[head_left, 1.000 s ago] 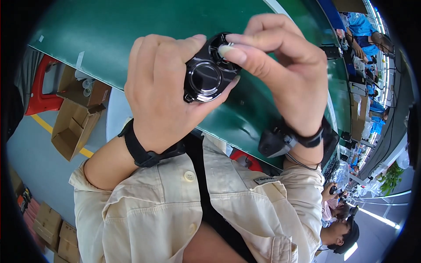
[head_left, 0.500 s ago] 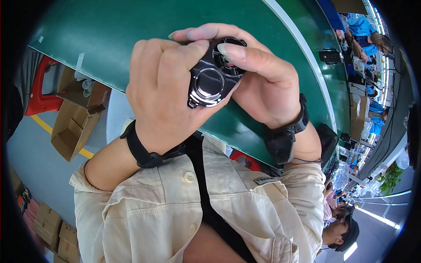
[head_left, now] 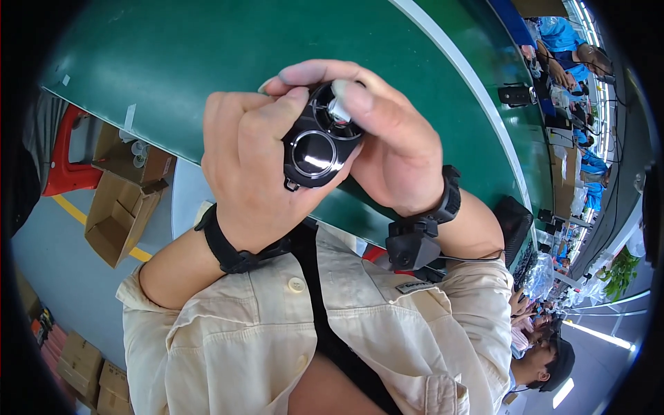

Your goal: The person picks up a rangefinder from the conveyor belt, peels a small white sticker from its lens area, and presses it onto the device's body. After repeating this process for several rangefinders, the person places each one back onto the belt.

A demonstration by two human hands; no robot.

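Both my hands hold a glossy black handheld device (head_left: 313, 153) above the green table. Its rounded body has a dark disc ringed in silver at the near end and a round recess with spokes at the far end. A small loop juts from its near left edge. My left hand (head_left: 245, 155) is closed round the left side, fingertips along the far edge. My right hand (head_left: 394, 142) wraps the right side. Its thumb lies over the recess, next to a shiny silver piece inside; I cannot tell whether they touch. The device's underside is hidden.
A green table (head_left: 207, 52) with a pale edge strip (head_left: 477, 90) spreads beyond my hands. Open cardboard boxes (head_left: 114, 221) and a red stool (head_left: 66, 155) stand at left. A black box-like object (head_left: 517, 95) lies far right, near other people at work.
Both hands and the device have shifted slightly left and nearer to me. My right thumb has moved over the recess, and the silver piece now shows more beside it.
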